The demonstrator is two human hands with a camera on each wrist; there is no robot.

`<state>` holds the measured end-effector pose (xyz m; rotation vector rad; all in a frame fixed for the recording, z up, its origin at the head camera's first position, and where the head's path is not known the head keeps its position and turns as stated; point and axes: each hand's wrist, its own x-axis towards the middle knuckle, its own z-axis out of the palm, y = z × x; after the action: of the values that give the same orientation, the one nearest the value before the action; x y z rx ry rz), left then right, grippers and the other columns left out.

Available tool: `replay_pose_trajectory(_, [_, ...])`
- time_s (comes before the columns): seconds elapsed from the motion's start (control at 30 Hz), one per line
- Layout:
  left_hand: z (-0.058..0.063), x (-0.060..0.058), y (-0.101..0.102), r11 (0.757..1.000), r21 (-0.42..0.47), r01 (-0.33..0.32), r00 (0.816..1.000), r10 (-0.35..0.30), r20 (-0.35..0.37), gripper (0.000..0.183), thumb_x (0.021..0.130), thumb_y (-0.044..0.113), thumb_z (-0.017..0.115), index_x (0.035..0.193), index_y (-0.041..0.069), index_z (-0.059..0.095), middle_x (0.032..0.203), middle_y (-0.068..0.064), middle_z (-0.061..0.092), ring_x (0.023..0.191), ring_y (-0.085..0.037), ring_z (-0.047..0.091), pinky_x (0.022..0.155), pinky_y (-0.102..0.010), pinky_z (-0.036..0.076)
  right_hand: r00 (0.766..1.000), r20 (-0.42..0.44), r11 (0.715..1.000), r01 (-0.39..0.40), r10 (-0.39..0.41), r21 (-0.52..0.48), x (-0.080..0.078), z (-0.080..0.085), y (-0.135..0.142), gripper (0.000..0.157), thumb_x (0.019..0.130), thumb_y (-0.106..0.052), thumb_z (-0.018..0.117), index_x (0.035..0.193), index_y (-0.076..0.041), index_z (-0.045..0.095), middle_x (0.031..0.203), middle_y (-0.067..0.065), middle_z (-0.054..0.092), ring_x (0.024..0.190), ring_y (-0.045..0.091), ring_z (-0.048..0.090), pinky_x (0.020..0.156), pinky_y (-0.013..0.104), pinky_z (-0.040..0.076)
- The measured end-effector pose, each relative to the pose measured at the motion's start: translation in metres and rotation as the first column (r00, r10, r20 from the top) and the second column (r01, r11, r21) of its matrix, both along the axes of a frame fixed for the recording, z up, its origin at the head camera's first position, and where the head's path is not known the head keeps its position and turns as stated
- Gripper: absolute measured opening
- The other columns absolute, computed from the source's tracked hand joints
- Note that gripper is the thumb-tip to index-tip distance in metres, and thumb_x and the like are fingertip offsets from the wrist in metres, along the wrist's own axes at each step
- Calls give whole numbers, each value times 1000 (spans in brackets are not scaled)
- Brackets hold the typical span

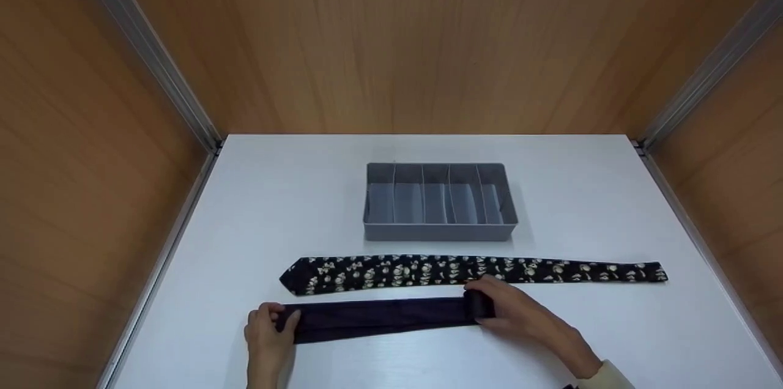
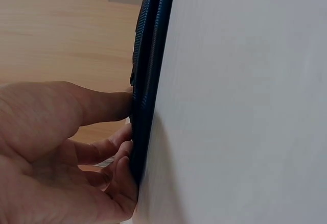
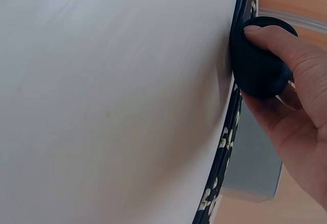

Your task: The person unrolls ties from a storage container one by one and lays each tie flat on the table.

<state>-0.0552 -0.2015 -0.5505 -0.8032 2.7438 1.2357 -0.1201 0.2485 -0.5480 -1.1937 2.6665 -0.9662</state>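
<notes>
A dark navy necktie [image 1: 379,318] lies flat along the front of the white table, its right end wound into a roll [image 1: 480,305]. My right hand [image 1: 520,312] grips that roll between thumb and fingers; the right wrist view shows the thumb across the coiled end [image 3: 263,63]. At the tie's left end, my left hand [image 1: 269,334] has its thumb on top and its fingers at the far edge and tip. In the left wrist view the thumb and fingertips touch the tie's edge [image 2: 148,81]. Just behind lies a black necktie [image 1: 428,271] with a pale floral pattern, stretched out full length.
A grey organizer box [image 1: 437,232] with several narrow compartments stands behind the ties, and no items show inside it. Wooden panels [image 1: 391,40] enclose the white table [image 1: 275,193] at the back and both sides, with metal rails [image 1: 162,65] at the corners.
</notes>
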Motion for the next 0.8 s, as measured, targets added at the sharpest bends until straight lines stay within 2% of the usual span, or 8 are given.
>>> replay_pose_trajectory(0.2, [0,0,0,1000,8,-5,1000,5,-9,32,97,11,70,116,-9,54,109,-24,49,107,-40,46,92,-53,41,999,-46,999,-20,19,-26,1,0,9,62,79,-6,88,134,-5,59,118,2,62,104,15,62,85,38,56])
replay_pose_trajectory(0.4, [0,0,0,1000,15,-3,1000,3,-5,32,97,11,70,116,-9,54,109,-24,49,107,-41,46,92,-54,42,995,-95,999,-26,24,-20,1,0,17,61,77,-5,89,131,-5,61,116,2,61,100,14,62,82,36,57])
replay_pose_trajectory(0.6, [0,1,0,1000,17,-9,1000,9,-8,32,97,10,70,116,-9,53,109,-24,49,108,-41,46,94,-54,42,997,-77,1000,9,-7,25,3,1,26,58,80,-8,88,132,-7,61,120,5,60,104,20,63,85,40,56])
replay_pose_trajectory(0.8, [-1,1,-1,1000,4,3,1000,-3,-22,32,96,11,71,115,-8,54,106,-23,49,107,-41,47,93,-53,42,997,-75,1000,28,-27,1,4,0,34,56,79,-6,88,128,-7,62,116,1,61,99,14,60,81,37,54])
